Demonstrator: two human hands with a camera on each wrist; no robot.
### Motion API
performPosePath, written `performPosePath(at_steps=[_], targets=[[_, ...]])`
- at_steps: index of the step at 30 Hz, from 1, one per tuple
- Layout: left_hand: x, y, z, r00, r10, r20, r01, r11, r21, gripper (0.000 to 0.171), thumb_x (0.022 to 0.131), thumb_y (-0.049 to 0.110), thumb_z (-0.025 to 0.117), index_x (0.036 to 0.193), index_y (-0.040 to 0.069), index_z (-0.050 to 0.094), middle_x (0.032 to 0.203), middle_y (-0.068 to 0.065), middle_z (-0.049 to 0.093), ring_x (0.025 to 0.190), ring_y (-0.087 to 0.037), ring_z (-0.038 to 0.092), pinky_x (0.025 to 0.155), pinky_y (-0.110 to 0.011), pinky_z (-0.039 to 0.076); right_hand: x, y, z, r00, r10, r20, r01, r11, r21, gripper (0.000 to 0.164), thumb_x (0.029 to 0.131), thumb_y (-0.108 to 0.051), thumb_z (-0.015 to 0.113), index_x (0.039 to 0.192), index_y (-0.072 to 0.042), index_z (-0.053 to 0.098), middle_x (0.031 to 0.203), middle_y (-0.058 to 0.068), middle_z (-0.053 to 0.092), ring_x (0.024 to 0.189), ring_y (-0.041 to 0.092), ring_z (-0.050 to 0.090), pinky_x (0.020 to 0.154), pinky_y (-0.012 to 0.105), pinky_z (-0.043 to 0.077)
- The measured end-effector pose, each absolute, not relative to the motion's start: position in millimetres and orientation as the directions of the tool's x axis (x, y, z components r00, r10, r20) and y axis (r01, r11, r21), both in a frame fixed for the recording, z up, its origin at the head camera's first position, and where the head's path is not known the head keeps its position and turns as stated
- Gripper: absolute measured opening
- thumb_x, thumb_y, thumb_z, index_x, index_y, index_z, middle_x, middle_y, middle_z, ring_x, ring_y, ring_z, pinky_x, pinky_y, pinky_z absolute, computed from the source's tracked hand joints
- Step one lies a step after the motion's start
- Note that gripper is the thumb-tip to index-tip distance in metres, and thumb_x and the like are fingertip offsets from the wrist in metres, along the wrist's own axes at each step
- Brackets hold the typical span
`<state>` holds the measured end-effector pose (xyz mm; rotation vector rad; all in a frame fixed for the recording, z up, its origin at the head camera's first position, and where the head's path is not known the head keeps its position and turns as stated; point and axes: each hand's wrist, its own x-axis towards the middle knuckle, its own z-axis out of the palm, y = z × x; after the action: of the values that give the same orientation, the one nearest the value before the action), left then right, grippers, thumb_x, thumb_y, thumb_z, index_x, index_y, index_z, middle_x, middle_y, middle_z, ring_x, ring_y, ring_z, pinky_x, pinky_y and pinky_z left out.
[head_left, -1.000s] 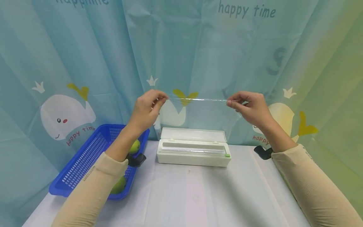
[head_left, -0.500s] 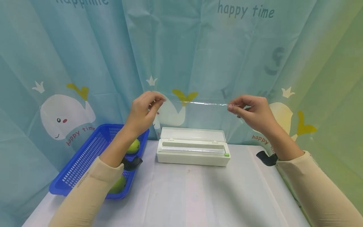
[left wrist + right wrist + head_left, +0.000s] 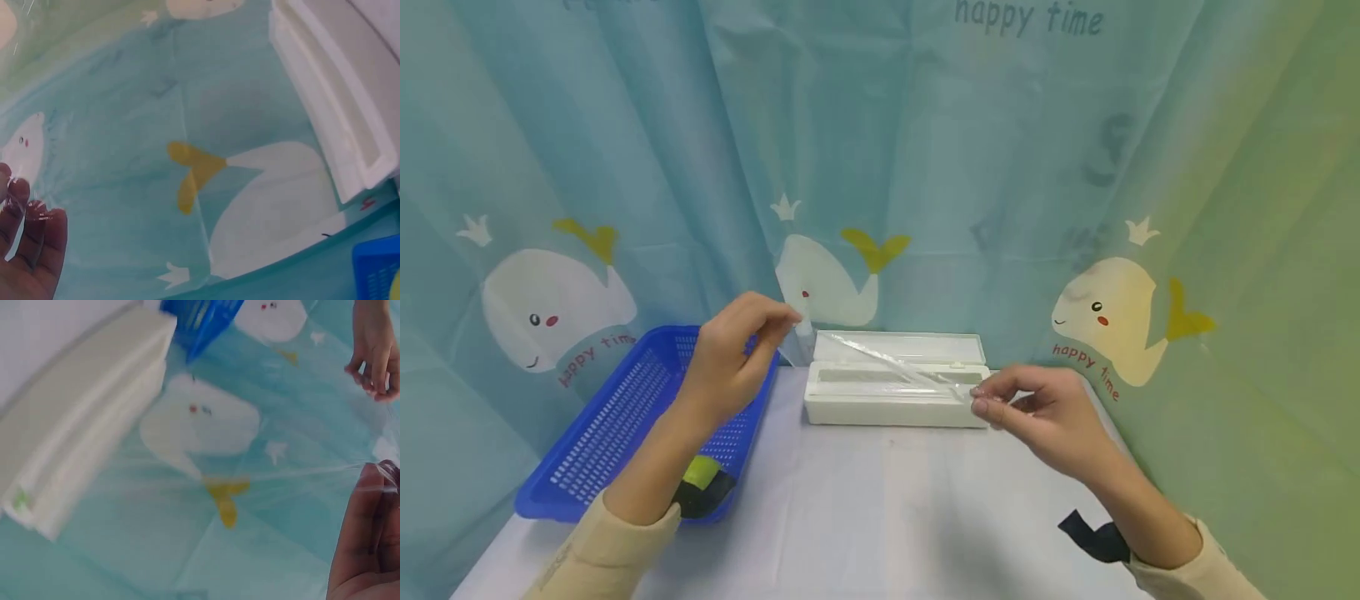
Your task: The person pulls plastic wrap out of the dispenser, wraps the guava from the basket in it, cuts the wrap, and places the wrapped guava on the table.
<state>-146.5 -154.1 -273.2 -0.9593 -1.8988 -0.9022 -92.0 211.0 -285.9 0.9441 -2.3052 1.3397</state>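
A sheet of clear cling film (image 3: 883, 358) stretches slantwise between the two hands, lower at the right end. My left hand (image 3: 733, 358) pinches its left end between thumb and fingers; in the left wrist view, shiny film clings around the fingertips (image 3: 55, 219). The other end is pinched by my right hand (image 3: 1052, 425), and in the right wrist view creases run out from that grip. Behind the film on the table stands a white cling film dispenser (image 3: 895, 413) with its lid (image 3: 910, 344) raised. The film overlaps it in the head view.
At the left is a blue plastic basket (image 3: 587, 454), with a green fruit (image 3: 702, 472) in it partly hidden by the left wrist's black strap (image 3: 703, 498). A whale-print curtain (image 3: 955, 192) hangs behind the white-covered table (image 3: 850, 508).
Both hands have come down toward the table, the right one further, so the film has gone from nearly level to slanting. The left hand has also shifted left. The head view has shifted slightly.
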Motion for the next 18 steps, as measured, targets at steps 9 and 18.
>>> performPosePath(at_steps=[9,18], targets=[[-94,-160,-305,-0.333,0.348,0.876,0.897,0.403,0.181,0.029,0.106,0.023,0.05,0.097,0.006,0.072,0.092,-0.002,0.065,0.085,-0.013,0.058,0.076,-0.016,0.047,-53,213,-341,-0.755,-0.451,0.477,-0.632,0.303,-0.713,0.026,0.084,0.002,0.075,0.091,-0.023,0.072,0.082,-0.009,0.072,0.071,0.006,0.064,0.056,0.026,0.054],[-60,-152,-332,-0.303,0.444,0.843,0.94,0.285,0.187,0.021,0.105,0.017,0.052,0.103,0.011,0.072,0.094,0.002,0.064,0.086,-0.01,0.056,0.076,-0.016,0.047,-38,235,-374,-0.758,-0.503,0.415,-0.584,0.242,-0.775,0.029,0.084,0.006,0.072,0.094,-0.02,0.072,0.078,-0.003,0.07,0.069,0.008,0.061,0.053,0.026,0.052]])
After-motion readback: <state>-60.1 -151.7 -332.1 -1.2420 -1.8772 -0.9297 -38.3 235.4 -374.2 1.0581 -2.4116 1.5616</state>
